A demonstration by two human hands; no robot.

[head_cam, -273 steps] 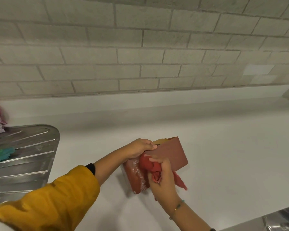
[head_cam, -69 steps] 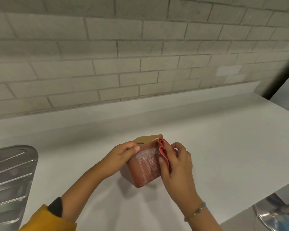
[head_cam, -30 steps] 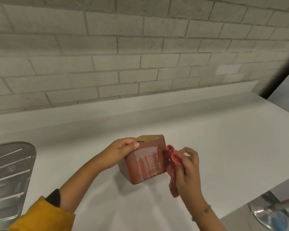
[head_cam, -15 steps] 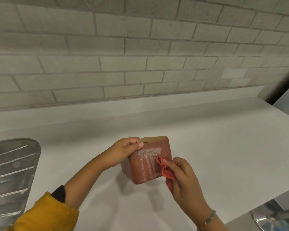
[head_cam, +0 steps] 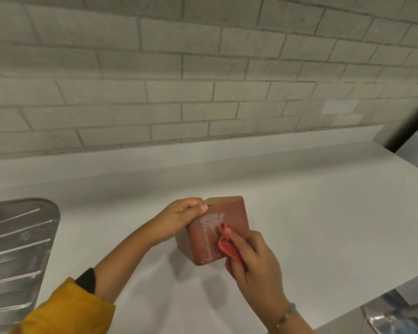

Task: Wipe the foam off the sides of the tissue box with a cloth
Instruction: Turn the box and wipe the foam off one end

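Your left hand curls over the top left edge of the tissue box, thumb on the near face. Your right hand pinches a bunched red cloth against that face. Across the lower half of the frame runs the white counter. The box is tilted over it at lower centre; whether it touches, you cannot tell. It looks light and stiff, probably slick where wet, so hold the dry upper edge and press gently, or it may slip or dent. The cloth is soft and limp, so keep it bunched. Foam streaks the face's left part, just beside the cloth.
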